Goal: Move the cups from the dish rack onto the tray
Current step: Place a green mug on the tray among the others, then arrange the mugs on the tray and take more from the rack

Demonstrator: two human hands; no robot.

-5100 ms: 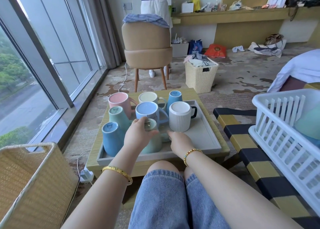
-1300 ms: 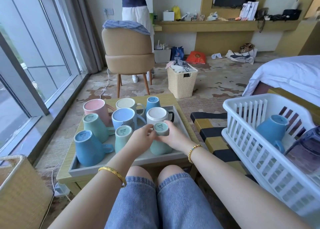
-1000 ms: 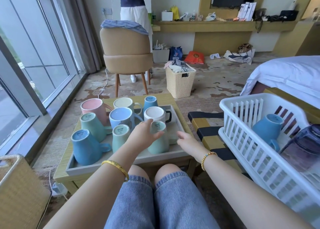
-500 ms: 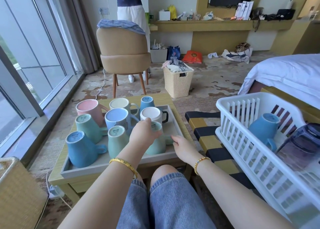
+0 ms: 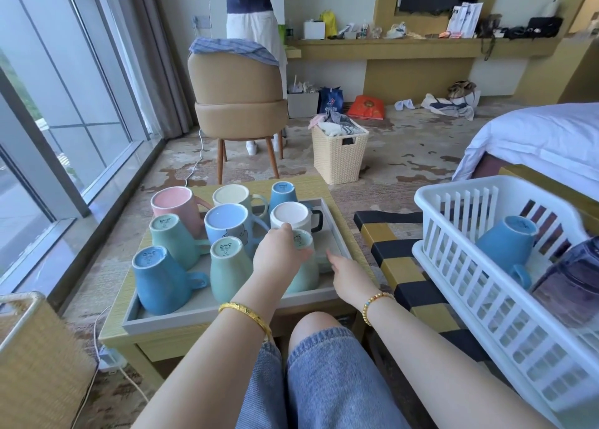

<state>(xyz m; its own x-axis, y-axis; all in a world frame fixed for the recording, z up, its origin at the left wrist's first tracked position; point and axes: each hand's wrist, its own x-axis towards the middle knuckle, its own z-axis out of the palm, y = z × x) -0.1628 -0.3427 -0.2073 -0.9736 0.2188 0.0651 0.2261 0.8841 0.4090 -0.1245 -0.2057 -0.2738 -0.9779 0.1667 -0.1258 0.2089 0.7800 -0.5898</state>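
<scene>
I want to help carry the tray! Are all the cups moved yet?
Almost. Eight cups already stand upside down on the tray. The left hand holds a ninth, a pale green cup, just set there; the right hand hovers beside it. Left in the dish rack: a blue cup and a dark purple cup.

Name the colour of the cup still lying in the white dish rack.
Blue: the cup in the dish rack, seen in the head view.
</scene>
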